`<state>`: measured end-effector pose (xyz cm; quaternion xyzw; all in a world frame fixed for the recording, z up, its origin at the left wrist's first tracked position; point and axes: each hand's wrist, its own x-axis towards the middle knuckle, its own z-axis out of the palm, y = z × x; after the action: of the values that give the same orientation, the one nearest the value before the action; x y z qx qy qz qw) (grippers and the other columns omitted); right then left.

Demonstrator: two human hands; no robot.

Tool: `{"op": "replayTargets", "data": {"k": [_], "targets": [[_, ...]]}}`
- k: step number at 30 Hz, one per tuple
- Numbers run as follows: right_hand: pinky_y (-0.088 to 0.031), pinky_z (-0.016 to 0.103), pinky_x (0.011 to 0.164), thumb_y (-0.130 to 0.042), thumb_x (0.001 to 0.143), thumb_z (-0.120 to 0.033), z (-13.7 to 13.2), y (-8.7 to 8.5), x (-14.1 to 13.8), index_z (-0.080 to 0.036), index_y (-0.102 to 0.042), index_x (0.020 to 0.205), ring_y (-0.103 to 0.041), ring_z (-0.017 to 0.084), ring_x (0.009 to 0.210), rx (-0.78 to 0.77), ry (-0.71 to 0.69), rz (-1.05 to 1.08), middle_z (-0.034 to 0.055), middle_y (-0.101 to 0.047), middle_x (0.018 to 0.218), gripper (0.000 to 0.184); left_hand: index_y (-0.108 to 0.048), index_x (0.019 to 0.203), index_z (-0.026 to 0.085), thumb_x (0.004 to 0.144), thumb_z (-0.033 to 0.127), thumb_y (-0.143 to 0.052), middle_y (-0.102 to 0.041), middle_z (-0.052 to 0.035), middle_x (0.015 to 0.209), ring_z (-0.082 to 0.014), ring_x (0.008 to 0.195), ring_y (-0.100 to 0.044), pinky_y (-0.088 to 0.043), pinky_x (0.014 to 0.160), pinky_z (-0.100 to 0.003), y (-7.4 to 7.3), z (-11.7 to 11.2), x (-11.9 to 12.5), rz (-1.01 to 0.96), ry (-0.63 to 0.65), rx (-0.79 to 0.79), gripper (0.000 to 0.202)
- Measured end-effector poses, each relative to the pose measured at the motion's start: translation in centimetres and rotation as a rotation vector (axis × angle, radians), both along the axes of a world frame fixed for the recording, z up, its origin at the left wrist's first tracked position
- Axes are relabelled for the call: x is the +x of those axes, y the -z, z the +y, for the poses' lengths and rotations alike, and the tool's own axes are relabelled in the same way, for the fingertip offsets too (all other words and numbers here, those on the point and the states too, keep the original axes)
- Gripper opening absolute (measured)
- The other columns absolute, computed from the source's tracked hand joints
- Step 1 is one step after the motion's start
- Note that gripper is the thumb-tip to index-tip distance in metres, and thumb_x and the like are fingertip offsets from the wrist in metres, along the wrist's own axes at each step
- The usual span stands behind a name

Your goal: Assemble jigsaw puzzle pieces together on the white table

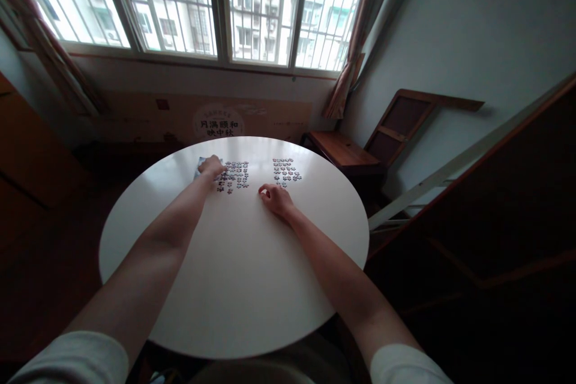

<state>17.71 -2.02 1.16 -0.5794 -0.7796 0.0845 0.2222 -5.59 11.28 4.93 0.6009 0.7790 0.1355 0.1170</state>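
Observation:
Two patches of small dark jigsaw pieces lie on the far half of a round white table (234, 288): a left patch (234, 175) and a right patch (286, 170). My left hand (211, 166) reaches to the left edge of the left patch, fingers curled down over a bluish sheet or card (199, 163); what it holds is hidden. My right hand (275, 198) rests on the table just in front of the gap between the patches, fingers curled in a loose pinch, with perhaps a small piece at the fingertips.
A large barred window (216, 6) fills the far wall, with a flat cardboard box (216, 121) printed with characters leaning under it. A wooden folding chair (360, 150) stands at the right, beside slanted wooden boards (472, 168). Dark wooden furniture (31, 156) is at the left.

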Motion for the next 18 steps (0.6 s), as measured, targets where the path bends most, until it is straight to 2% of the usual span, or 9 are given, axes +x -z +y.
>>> {"op": "replayTargets", "data": {"k": [5, 10, 13, 18], "targets": [[-0.044, 0.026, 0.079, -0.054, 0.088, -0.025, -0.2, -0.3, -0.1, -0.024, -0.069, 0.105, -0.063, 0.017, 0.082, -0.019, 0.011, -0.003, 0.0026, -0.071, 0.087, 0.023, -0.066, 0.103, 0.016, 0.066, 0.042, -0.076, -0.070, -0.0203, 0.105, -0.0357, 0.106, -0.063, -0.051, 0.082, -0.041, 0.4, 0.2, 0.0, -0.022, 0.022, 0.056, 0.046], [-0.043, 0.025, 0.080, -0.054, 0.088, -0.024, -0.3, -0.4, -0.1, -0.024, -0.069, 0.106, -0.063, 0.016, 0.082, -0.018, 0.006, 0.001, 0.0024, -0.071, 0.087, 0.023, -0.066, 0.102, 0.017, 0.065, 0.050, -0.074, -0.071, -0.0174, 0.095, -0.0321, 0.101, -0.065, -0.051, 0.080, -0.038, 0.6, 0.3, -0.1, -0.019, 0.070, 0.132, 0.050], [-0.043, 0.026, 0.080, -0.054, 0.088, -0.024, -0.3, -0.4, 0.0, -0.024, -0.069, 0.106, -0.063, 0.016, 0.081, -0.019, 0.000, 0.001, 0.0024, -0.071, 0.087, 0.023, -0.066, 0.100, 0.017, 0.067, 0.047, -0.072, -0.071, -0.0176, 0.097, -0.0315, 0.101, -0.064, -0.050, 0.080, -0.037, 0.7, 0.3, -0.5, -0.023, 0.053, 0.077, 0.045], [-0.043, 0.026, 0.079, -0.054, 0.087, -0.024, -0.1, -0.3, 0.0, -0.024, -0.069, 0.105, -0.063, 0.016, 0.081, -0.009, 0.002, 0.006, 0.0023, -0.071, 0.087, 0.023, -0.068, 0.098, 0.017, 0.076, 0.042, -0.062, -0.069, -0.0162, 0.112, -0.0298, 0.106, -0.063, -0.050, 0.084, -0.034, 0.6, 0.4, -2.1, -0.028, 0.037, 0.003, 0.034]]}}
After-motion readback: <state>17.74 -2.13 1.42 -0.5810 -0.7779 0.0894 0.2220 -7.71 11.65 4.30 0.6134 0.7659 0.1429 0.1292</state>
